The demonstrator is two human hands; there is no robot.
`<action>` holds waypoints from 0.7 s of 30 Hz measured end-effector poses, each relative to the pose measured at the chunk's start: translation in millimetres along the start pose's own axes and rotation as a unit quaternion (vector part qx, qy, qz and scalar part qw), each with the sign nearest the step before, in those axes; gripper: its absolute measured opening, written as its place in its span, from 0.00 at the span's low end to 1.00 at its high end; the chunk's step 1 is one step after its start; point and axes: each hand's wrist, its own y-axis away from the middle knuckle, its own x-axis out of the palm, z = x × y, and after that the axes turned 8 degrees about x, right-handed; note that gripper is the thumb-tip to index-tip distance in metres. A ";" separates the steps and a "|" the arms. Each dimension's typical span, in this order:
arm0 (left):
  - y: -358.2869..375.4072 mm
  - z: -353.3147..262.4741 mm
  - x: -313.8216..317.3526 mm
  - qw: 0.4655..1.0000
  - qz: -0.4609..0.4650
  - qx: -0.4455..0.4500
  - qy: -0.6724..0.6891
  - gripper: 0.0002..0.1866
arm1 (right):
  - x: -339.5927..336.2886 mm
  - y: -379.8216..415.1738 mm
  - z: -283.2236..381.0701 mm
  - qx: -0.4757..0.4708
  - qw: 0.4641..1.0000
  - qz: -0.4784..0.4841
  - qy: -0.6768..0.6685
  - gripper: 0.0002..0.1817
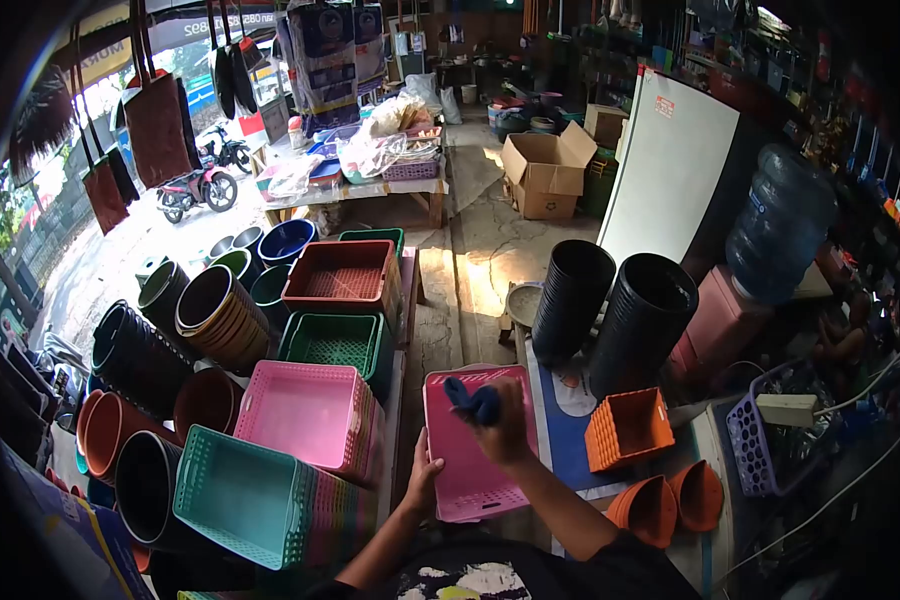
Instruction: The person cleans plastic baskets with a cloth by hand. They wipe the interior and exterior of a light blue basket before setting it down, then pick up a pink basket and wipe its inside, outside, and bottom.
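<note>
A pink plastic basket (480, 465) is held in front of my body, its inside facing me and a label strip along its far end. My left hand (426, 476) grips its left side, thumb over the edge. My right hand (507, 425) is closed round a dark blue cloth (473, 402), which overlaps the upper part of the basket. To the left stand a stack of pink baskets (300, 410) and a stack topped by a turquoise basket (245, 490).
Green (335, 340) and red-brown baskets (342, 272) stand farther along on the left, beside stacked buckets (210, 300). On the right are black bucket stacks (655, 295), orange square pots (630, 430) and a purple basket (755, 445). A cardboard box (548, 170) sits on the floor ahead.
</note>
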 end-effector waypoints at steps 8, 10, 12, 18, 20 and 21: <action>-25.5 -12.0 -8.1 0.995 0.030 0.067 -0.061 0.61 | 46.8 50.0 -39.6 -0.095 0.900 0.328 0.269 0.45; -27.5 -16.9 -3.3 0.992 0.039 0.088 -0.084 0.61 | 47.3 43.3 -37.3 -0.100 0.903 0.337 0.245 0.44; -28.0 -13.3 -3.6 0.987 0.051 0.109 -0.106 0.61 | 52.1 32.5 -41.9 -0.108 0.910 0.318 0.242 0.44; -29.1 -23.6 -7.9 0.940 0.044 0.139 -0.310 0.61 | 53.7 -11.0 -27.3 -0.064 0.933 0.245 0.257 0.44; -31.6 -28.6 -8.9 0.938 0.042 0.148 -0.309 0.62 | 53.9 -14.6 -26.7 -0.041 0.939 0.236 0.246 0.46; -34.1 -31.5 -8.2 0.937 0.040 0.157 -0.310 0.63 | 55.1 -15.3 -35.8 -0.042 0.940 0.232 0.245 0.46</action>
